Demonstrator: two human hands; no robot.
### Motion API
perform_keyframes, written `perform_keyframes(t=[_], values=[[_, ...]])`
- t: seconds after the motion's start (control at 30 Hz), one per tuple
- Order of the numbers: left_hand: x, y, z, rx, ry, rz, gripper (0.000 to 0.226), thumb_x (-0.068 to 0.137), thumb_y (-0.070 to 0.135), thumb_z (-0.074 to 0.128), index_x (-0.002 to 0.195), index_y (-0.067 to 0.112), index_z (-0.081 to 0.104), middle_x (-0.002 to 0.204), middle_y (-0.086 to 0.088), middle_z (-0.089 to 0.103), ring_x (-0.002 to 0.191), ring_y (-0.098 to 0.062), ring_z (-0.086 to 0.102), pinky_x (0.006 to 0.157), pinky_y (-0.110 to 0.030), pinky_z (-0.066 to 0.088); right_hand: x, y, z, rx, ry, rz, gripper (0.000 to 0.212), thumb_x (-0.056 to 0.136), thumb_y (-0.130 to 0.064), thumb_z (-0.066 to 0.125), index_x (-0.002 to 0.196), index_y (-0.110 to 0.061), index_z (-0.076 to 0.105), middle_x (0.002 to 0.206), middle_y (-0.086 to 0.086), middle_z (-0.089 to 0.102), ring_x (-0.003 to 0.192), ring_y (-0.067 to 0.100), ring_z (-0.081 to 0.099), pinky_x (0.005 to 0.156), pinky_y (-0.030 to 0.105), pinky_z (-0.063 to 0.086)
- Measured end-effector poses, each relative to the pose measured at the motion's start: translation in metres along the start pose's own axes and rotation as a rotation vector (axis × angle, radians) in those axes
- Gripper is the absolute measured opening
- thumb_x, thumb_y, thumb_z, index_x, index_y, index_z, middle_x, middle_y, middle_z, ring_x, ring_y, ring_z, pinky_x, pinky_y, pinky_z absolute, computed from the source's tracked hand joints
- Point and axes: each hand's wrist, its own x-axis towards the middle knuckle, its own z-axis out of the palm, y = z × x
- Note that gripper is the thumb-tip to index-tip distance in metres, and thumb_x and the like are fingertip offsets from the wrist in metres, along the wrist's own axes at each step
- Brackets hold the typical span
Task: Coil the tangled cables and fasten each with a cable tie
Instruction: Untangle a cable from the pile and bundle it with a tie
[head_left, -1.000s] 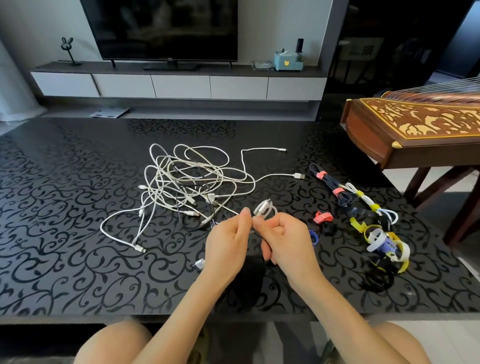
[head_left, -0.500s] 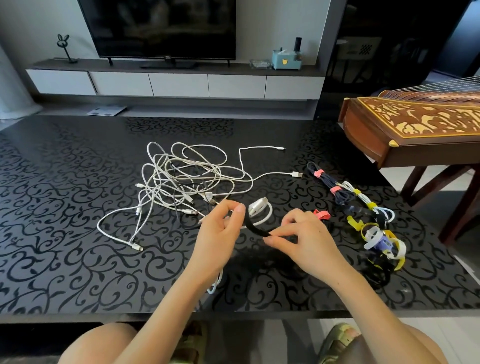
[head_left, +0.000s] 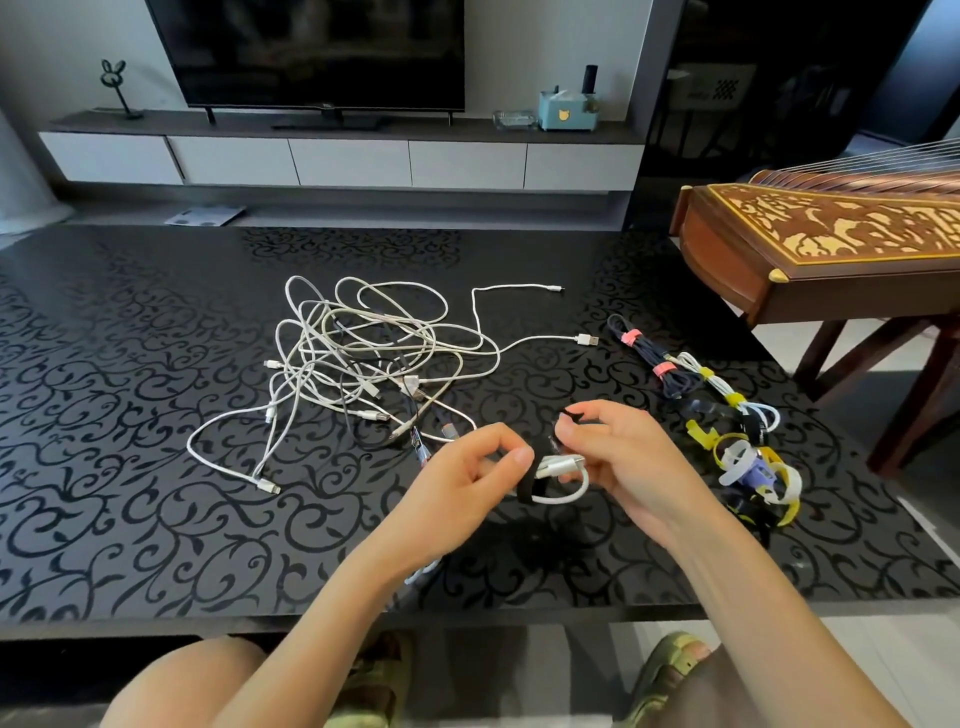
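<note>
Dark and scroll-patterned, the table (head_left: 130, 519) fills most of the frame, with a television (head_left: 311, 47) on a low cabinet (head_left: 353, 161) at the top and a wooden zither (head_left: 831, 234) at the upper right. Mid-frame lies the tangle of white cables (head_left: 363, 353), loose and unsorted. Right of it sit tied bundles (head_left: 647, 353), and below those a heap of spare cable ties (head_left: 748, 462). Low centre, our left hand (head_left: 457, 493) pinches a small white coil (head_left: 560, 466) between thumb and forefinger, while our right hand (head_left: 634, 462) pinches the free end of a black tie (head_left: 531, 486) that loops around the coil's middle.

We judge the wrapping to be under way, not finished. To do it well we should hold the left pinch firm so the loops stay stacked and the plugs do not spring out. We should pull the strap snug across the coil's waist rather than near an end, keep it flat and untwisted, then press the end down onto itself.

As for writing, we can read none. The television's lower edge carries a mark too small to make out, and the pale blue box (head_left: 563, 111) on the cabinet shows only a small yellow cat-like face.
</note>
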Motion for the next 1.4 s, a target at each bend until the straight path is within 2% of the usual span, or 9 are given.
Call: perform_keyframes(t=[0.1, 0.2, 0.43, 0.7, 0.87, 1.03, 1.2, 1.3, 1.4], values=[[-0.001, 0.0, 0.0, 0.048, -0.023, 0.006, 0.021, 0.097, 0.025, 0.05, 0.077, 0.021, 0.056, 0.048, 0.005, 0.029, 0.046, -0.013, 0.021, 0.045, -0.021, 0.02, 0.001, -0.002, -0.004, -0.127, -0.052, 0.001, 0.02, 0.087, -0.013, 0.065, 0.067, -0.01, 0.062, 0.063, 0.002, 0.061, 0.059, 0.012, 0.059, 0.059, 0.023, 0.049], [-0.001, 0.0, 0.001, 0.106, -0.029, -0.009, 0.024, 0.097, 0.026, 0.05, 0.074, 0.025, 0.056, 0.047, 0.009, 0.03, 0.046, -0.012, 0.023, 0.046, -0.02, 0.022, 0.0, -0.002, -0.005, -0.177, -0.08, 0.015, 0.028, 0.085, -0.016, 0.068, 0.057, -0.015, 0.065, 0.063, 0.002, 0.06, 0.066, 0.014, 0.057, 0.063, 0.025, 0.046], [-0.001, -0.001, 0.002, 0.143, -0.01, -0.047, 0.023, 0.098, 0.025, 0.049, 0.077, 0.017, 0.055, 0.047, 0.012, 0.031, 0.045, -0.008, 0.023, 0.047, -0.019, 0.022, 0.0, -0.002, -0.006, -0.184, -0.112, 0.0, 0.021, 0.089, -0.009, 0.061, 0.072, -0.003, 0.073, 0.067, 0.005, 0.067, 0.063, 0.006, 0.061, 0.058, 0.014, 0.049], [0.0, -0.005, 0.001, 0.183, 0.001, -0.057, 0.025, 0.098, 0.027, 0.049, 0.079, 0.012, 0.056, 0.049, 0.009, 0.031, 0.046, -0.009, 0.024, 0.048, -0.018, 0.023, 0.001, 0.007, -0.006, -0.419, -0.022, -0.154, 0.014, 0.088, -0.013, 0.064, 0.082, -0.009, 0.077, 0.082, 0.017, 0.072, 0.084, 0.028, 0.067, 0.081, 0.031, 0.054], [0.0, -0.006, 0.001, 0.218, 0.009, -0.051, 0.023, 0.097, 0.027, 0.049, 0.081, 0.012, 0.057, 0.05, 0.008, 0.032, 0.046, -0.009, 0.025, 0.05, -0.02, 0.023, 0.002, 0.005, -0.005, -0.417, -0.054, -0.123, 0.015, 0.09, -0.014, 0.062, 0.086, -0.009, 0.076, 0.087, 0.007, 0.074, 0.089, 0.022, 0.068, 0.072, 0.013, 0.051], [0.0, -0.006, 0.001, 0.233, 0.007, -0.059, 0.024, 0.097, 0.029, 0.049, 0.081, 0.013, 0.057, 0.05, 0.004, 0.033, 0.046, -0.011, 0.025, 0.051, -0.027, 0.023, 0.004, 0.007, 0.001, -0.268, -0.026, -0.055, 0.028, 0.09, -0.029, 0.061, 0.078, -0.008, 0.075, 0.071, 0.004, 0.071, 0.068, 0.014, 0.065, 0.059, 0.017, 0.051], [-0.002, -0.009, 0.012, 0.334, 0.087, -0.082, 0.022, 0.098, 0.037, 0.042, 0.083, 0.021, 0.046, 0.044, 0.01, 0.036, 0.045, -0.007, 0.031, 0.052, -0.024, 0.028, 0.007, 0.012, 0.004, -0.343, 0.034, -0.217, 0.011, 0.086, -0.012, 0.067, 0.078, -0.009, 0.073, 0.07, -0.003, 0.07, 0.065, 0.001, 0.063, 0.062, 0.011, 0.046], [-0.004, -0.009, 0.014, 0.285, 0.124, -0.106, 0.024, 0.1, 0.031, 0.038, 0.077, 0.027, 0.041, 0.058, 0.01, 0.042, 0.057, -0.011, 0.039, 0.064, -0.035, 0.036, 0.007, 0.008, 0.004, -0.41, 0.165, -0.414, 0.01, 0.087, -0.013, 0.064, 0.082, -0.011, 0.073, 0.078, -0.002, 0.071, 0.073, 0.007, 0.064, 0.067, 0.015, 0.049], [-0.005, -0.006, 0.016, 0.429, 0.033, -0.123, 0.024, 0.099, 0.025, 0.039, 0.075, 0.025, 0.039, 0.064, 0.005, 0.047, 0.063, -0.015, 0.043, 0.066, -0.035, 0.036, 0.005, 0.006, 0.006, -0.565, 0.118, -0.54, 0.01, 0.088, -0.018, 0.064, 0.082, -0.015, 0.072, 0.079, -0.007, 0.069, 0.074, 0.009, 0.062, 0.071, 0.025, 0.05]])
